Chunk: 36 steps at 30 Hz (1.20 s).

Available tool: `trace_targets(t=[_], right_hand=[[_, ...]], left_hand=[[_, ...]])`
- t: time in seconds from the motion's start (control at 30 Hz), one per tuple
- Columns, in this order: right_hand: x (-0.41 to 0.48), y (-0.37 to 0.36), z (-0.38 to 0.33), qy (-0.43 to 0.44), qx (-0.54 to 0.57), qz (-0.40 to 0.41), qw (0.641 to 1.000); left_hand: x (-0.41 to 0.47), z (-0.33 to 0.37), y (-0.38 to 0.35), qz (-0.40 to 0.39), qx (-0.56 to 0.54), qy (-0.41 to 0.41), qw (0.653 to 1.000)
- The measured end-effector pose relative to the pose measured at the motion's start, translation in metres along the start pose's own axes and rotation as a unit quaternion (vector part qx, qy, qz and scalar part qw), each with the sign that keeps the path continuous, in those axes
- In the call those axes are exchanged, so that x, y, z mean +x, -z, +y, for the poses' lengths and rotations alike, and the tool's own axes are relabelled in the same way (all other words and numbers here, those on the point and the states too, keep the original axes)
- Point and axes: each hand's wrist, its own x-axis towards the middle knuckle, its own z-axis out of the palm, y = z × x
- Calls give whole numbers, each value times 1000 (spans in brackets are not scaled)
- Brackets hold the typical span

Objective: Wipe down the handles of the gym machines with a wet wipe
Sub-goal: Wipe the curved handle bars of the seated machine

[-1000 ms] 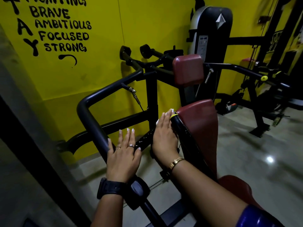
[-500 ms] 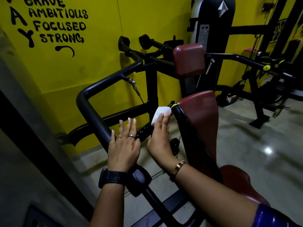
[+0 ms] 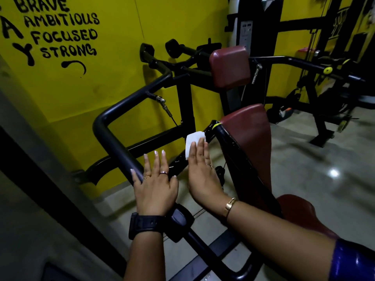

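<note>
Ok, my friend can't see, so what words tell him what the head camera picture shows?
A person's right hand presses a white wipe flat against a shiny black handle in a gym. The left hand rests with straight fingers on a black bar beside it. Behind are a red pad and a yellow wall with painted words.

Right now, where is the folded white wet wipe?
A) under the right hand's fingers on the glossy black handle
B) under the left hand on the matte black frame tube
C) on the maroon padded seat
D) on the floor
A: the white wet wipe lies under the fingers of the right hand against the glossy black handle; the left hand rests bare on the matte black frame tube.
</note>
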Motion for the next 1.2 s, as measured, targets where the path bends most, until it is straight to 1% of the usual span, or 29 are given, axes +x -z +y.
trace_targets(t=[0.07,0.13,0.17,0.2,0.27,0.37,0.43,0.47,0.5,0.57,0.63,0.7,0.77,0.8,0.83,0.87,0.93,0.97,1.07,1.1,1.13,1.2], right_hand=[[-12,-3,-2,41,-26,-38,998],[-20,-6,-1,120,-58,-61,989],[-21,-5,2,146,-64,-62,985],[-19,-4,5,154,-72,-53,984],[-13,1,12,122,-101,-35,987],[-12,2,14,56,-95,-34,993],[-17,-10,9,74,-77,6,994],[-19,-16,7,84,-55,12,995],[-19,-22,6,108,-44,26,993],[-17,-22,6,150,-63,2,987],[-12,-8,12,126,-88,-29,988],[-8,4,17,93,-127,-17,987],[-14,8,14,81,-112,-16,990],[-19,4,10,83,-103,-36,990],[-24,-1,8,99,-97,-54,989],[-28,-5,4,129,-85,-51,987],[-27,-11,2,186,-81,-11,979],[-22,-11,3,189,-89,-10,978],[-6,-2,15,106,-134,-46,984],[-5,2,16,85,-145,-33,985],[-5,2,17,73,-150,-29,986],[-13,2,13,73,-134,-55,987]], left_hand=[[-3,-2,2,-27,4,-8,1000],[-3,-4,5,-48,-2,-19,999],[-3,-4,6,-55,-2,-20,998],[-4,-4,7,-61,1,-17,998],[-6,-2,6,-63,4,-7,998],[-10,2,2,-38,4,11,999],[-10,4,0,-24,3,23,999],[-10,5,-1,-20,4,27,999],[-9,5,-1,-17,4,28,999],[-9,6,-1,-16,0,27,999],[-10,5,-1,-11,1,25,1000],[-10,6,-1,-6,3,22,1000],[-10,6,-1,-3,3,21,1000],[-11,6,-1,-2,5,21,1000],[-11,6,-1,0,7,20,1000],[-11,6,-1,3,7,21,1000],[-11,6,-1,3,1,22,1000],[-11,6,-1,1,-2,23,1000],[-10,5,-1,-3,-9,17,1000],[-10,5,-1,-2,-11,16,1000],[-10,4,-1,-2,-13,16,1000],[-10,4,-2,-2,-13,14,1000]])
